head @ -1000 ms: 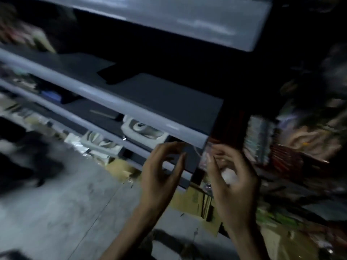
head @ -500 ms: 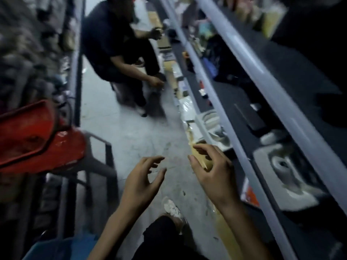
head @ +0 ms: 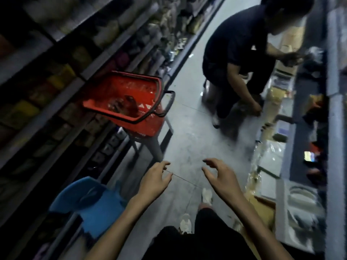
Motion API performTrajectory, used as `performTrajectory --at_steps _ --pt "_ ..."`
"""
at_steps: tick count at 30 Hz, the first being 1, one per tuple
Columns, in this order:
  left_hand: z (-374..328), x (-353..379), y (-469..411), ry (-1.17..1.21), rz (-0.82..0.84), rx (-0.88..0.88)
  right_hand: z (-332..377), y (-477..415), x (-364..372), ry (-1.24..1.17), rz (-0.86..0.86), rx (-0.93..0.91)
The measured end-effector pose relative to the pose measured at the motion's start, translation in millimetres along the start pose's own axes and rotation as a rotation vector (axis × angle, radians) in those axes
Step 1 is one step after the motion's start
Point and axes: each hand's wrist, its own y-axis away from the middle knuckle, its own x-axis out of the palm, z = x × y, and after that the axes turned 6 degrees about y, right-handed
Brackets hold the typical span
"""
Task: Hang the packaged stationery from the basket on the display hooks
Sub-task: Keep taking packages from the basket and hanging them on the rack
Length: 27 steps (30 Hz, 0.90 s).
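With the left grip [head: 155,182] and right grip [head: 222,178] loosely curled and empty, the fetching step seems due: reach to eleven o'clock for packs [head: 125,103] in the red basket [head: 131,85].

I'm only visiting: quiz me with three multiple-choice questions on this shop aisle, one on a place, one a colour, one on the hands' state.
1. Where does the basket sit? A. on the floor B. on a grey stool C. on a shelf
2. What colour is the basket? A. green B. yellow C. red
3. The left hand and right hand are: A. both empty B. holding packages C. gripping the basket
Answers: 1 B, grey legs show beneath it; 2 C, its walls are red; 3 A, loosely curled fingers hold nothing.
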Motion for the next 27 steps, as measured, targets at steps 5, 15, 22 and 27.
performTrajectory --at_steps 5,15,22,27 --pt "28.1 -23.9 -75.1 -0.021 -0.127 -0.151 18.3 -90.6 17.5 -0.027 0.086 -0.09" --pt "33.9 -70.6 -232.1 -0.334 -0.27 -0.358 80.0 -291.9 38.2 0.053 0.253 -0.336" --pt "62.1 -61.0 -242.9 -0.381 -0.258 -0.351 144.7 -386.1 84.5 0.296 0.324 -0.721" --pt "99.3 -93.1 -250.1 -0.398 -0.249 -0.219 173.7 -420.5 140.1 0.481 0.452 -0.804"
